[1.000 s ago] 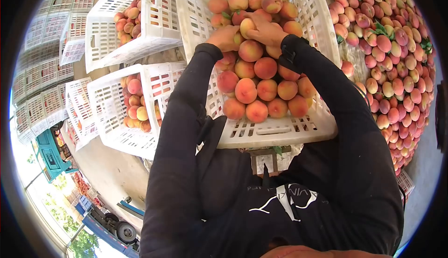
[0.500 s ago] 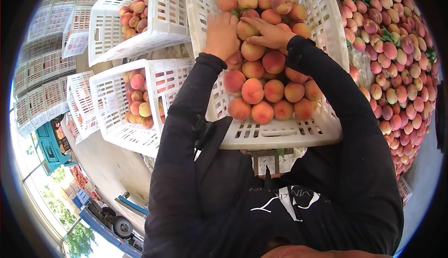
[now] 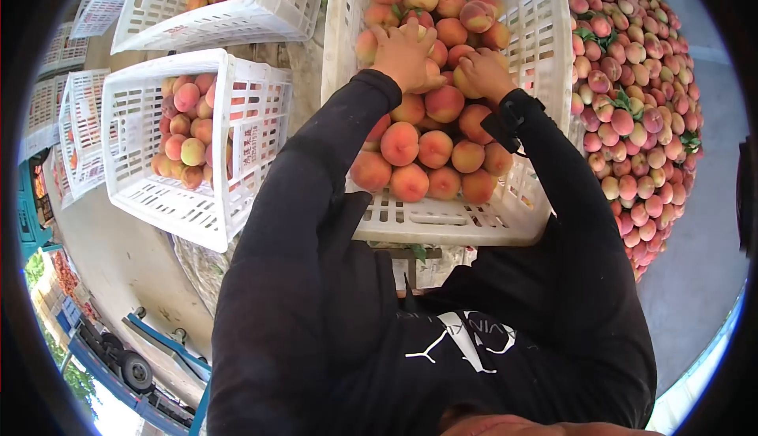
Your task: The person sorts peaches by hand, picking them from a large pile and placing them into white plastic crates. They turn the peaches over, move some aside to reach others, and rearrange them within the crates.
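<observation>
A white slatted plastic crate [image 3: 450,231] stands in front of me, holding many red and yellow peaches [image 3: 399,143]. Inside it, my left hand [image 3: 405,59] rests on the fruit with fingers spread and thumb apart. Close by on the right, my right hand [image 3: 487,74] curls its fingers around a yellowish peach [image 3: 463,82], partly covered by the hand. Both palms face down, so what lies under them is hidden. The front rows of peaches lie uncovered towards my body.
On the right lies a large heap of peaches [image 3: 624,128] with some green leaves. Left of my crate stand a crate with peaches [image 3: 166,207] and another crate [image 3: 197,33] behind it. More crates, a blue vehicle [image 3: 134,373] and a teal machine [image 3: 30,207] appear farther left.
My left hand has lifted from lying flat and spread its fingers over the peaches. My right hand has moved right, onto a yellowish peach. The view has shifted.
</observation>
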`<action>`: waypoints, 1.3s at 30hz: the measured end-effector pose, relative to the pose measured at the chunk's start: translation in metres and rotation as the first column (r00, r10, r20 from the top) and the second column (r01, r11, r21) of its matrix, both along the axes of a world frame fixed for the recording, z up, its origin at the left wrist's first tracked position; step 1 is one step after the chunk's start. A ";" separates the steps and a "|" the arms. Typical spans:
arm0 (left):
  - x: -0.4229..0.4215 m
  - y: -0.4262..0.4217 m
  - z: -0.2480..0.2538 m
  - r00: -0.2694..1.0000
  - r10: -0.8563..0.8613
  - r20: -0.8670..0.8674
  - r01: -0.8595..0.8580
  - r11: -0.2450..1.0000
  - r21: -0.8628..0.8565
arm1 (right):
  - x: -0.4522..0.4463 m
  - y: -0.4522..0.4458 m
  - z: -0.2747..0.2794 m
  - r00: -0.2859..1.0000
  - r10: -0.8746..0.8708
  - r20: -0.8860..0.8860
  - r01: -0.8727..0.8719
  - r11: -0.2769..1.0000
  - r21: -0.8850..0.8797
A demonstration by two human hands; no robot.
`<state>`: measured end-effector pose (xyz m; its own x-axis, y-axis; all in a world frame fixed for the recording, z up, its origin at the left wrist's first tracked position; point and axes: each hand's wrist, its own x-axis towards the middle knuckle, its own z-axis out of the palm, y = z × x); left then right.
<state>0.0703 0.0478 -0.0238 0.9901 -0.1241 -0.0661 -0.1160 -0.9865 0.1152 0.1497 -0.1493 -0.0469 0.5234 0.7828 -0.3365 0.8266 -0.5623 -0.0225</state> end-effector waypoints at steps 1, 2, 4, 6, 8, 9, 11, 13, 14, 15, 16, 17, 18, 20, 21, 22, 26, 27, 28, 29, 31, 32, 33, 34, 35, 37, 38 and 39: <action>0.000 -0.004 -0.002 1.000 0.030 0.002 -0.030 0.998 0.046 | -0.010 -0.001 0.004 0.998 -0.039 0.047 0.037 0.998 0.043; 0.000 -0.005 -0.004 0.999 0.035 0.004 -0.035 0.999 0.033 | -0.012 -0.004 0.007 0.998 -0.034 0.050 0.032 0.999 0.030; -0.001 -0.006 -0.012 0.998 0.042 0.038 -0.043 0.999 0.025 | -0.013 -0.007 0.008 0.846 -0.010 -0.533 0.326 0.802 0.501; -0.005 -0.007 -0.017 0.998 0.043 0.044 -0.044 0.999 0.014 | -0.025 -0.008 -0.001 0.841 -0.187 -0.508 0.456 0.751 0.478; -0.004 -0.005 -0.014 0.997 0.038 0.063 -0.039 0.999 0.020 | -0.028 0.004 -0.002 0.809 -0.355 -0.469 0.571 0.665 0.481; -0.005 -0.005 -0.012 0.999 0.026 0.044 -0.027 0.999 0.027 | -0.030 0.013 0.000 0.882 -0.354 -0.312 0.469 0.736 0.489; -0.007 -0.004 -0.009 1.000 0.006 0.027 -0.007 0.999 0.040 | -0.028 0.022 -0.001 0.927 -0.328 -0.181 0.374 0.775 0.509; -0.006 -0.005 -0.006 1.000 0.000 0.027 -0.001 1.000 0.029 | -0.029 0.018 -0.008 0.928 -0.315 -0.197 0.371 0.741 0.559; -0.005 -0.005 -0.005 0.999 -0.007 0.033 0.006 1.000 0.031 | -0.028 0.016 -0.010 0.933 -0.292 -0.211 0.360 0.712 0.603; -0.005 -0.006 -0.004 0.999 0.013 0.029 -0.013 1.000 -0.013 | -0.029 0.016 -0.006 0.933 -0.298 -0.204 0.359 0.711 0.605; -0.005 -0.008 -0.004 0.999 0.035 0.026 -0.033 0.998 -0.059 | -0.031 0.017 -0.003 0.907 -0.327 -0.267 0.422 0.714 0.559; -0.006 -0.009 -0.006 0.999 0.035 0.036 -0.032 0.997 -0.064 | -0.031 0.017 0.002 0.876 -0.356 -0.325 0.479 0.717 0.506; -0.007 -0.009 -0.006 0.998 0.030 0.048 -0.028 0.999 -0.043 | -0.027 0.014 0.002 0.880 -0.357 -0.314 0.473 0.721 0.507; -0.006 -0.011 -0.007 0.997 0.032 0.071 -0.030 0.999 -0.028 | -0.023 0.006 -0.009 0.887 -0.347 -0.303 0.430 0.860 0.273; -0.006 -0.011 -0.003 0.999 0.030 0.043 -0.030 1.000 -0.009 | -0.020 0.008 -0.014 0.999 0.002 0.042 -0.010 0.984 0.176; -0.008 -0.010 0.000 0.999 0.031 0.009 -0.031 0.999 0.008 | -0.020 0.002 -0.016 0.999 0.010 0.043 -0.018 0.985 0.171; -0.009 -0.011 -0.001 0.999 0.008 0.031 -0.009 0.999 0.037 | -0.042 -0.009 0.040 0.982 -0.188 -0.021 0.184 0.976 -0.118; -0.009 -0.010 0.000 1.000 0.013 0.019 -0.013 0.999 0.036 | -0.045 -0.014 0.041 0.986 -0.161 -0.036 0.157 0.984 -0.089; -0.008 -0.011 0.001 1.000 0.020 0.009 -0.021 0.999 0.035 | -0.046 -0.017 0.041 0.990 -0.130 -0.047 0.127 0.990 -0.060; -0.009 -0.012 0.001 1.000 0.020 0.010 -0.021 0.999 0.026 | -0.046 -0.020 0.038 0.990 -0.131 -0.044 0.127 0.989 -0.068; -0.009 -0.013 0.004 0.999 0.044 0.008 -0.044 0.999 0.006 | -0.040 -0.021 0.034 0.993 -0.086 -0.079 0.088 0.996 0.023; -0.009 -0.014 0.003 0.999 0.049 0.015 -0.049 0.999 0.004 | -0.036 -0.023 0.033 0.994 -0.081 -0.072 0.083 0.996 0.022; -0.010 -0.015 0.003 0.998 0.052 0.032 -0.052 0.999 0.008 | -0.033 -0.021 0.037 0.987 -0.090 -0.136 0.092 0.996 0.004; -0.011 -0.016 0.003 0.997 0.055 0.049 -0.055 0.998 0.015 | -0.031 -0.020 0.039 0.975 -0.100 -0.199 0.099 0.995 -0.013; -0.010 -0.014 0.003 0.996 0.060 0.061 -0.061 0.998 0.021 | -0.013 -0.021 0.029 0.978 -0.093 -0.189 0.094 0.996 -0.005; -0.011 -0.016 0.005 0.999 0.054 0.005 -0.054 0.998 0.015 | 0.024 -0.023 0.010 0.958 0.125 -0.257 -0.123 0.992 0.024; -0.011 -0.016 0.006 0.999 0.050 0.009 -0.050 0.999 0.018 | 0.028 -0.022 0.010 0.960 0.122 -0.253 -0.120 0.992 0.027; -0.011 -0.016 0.006 0.998 0.055 0.003 -0.055 0.998 0.014 | 0.026 -0.005 0.030 0.961 -0.224 -0.161 0.255 0.945 0.204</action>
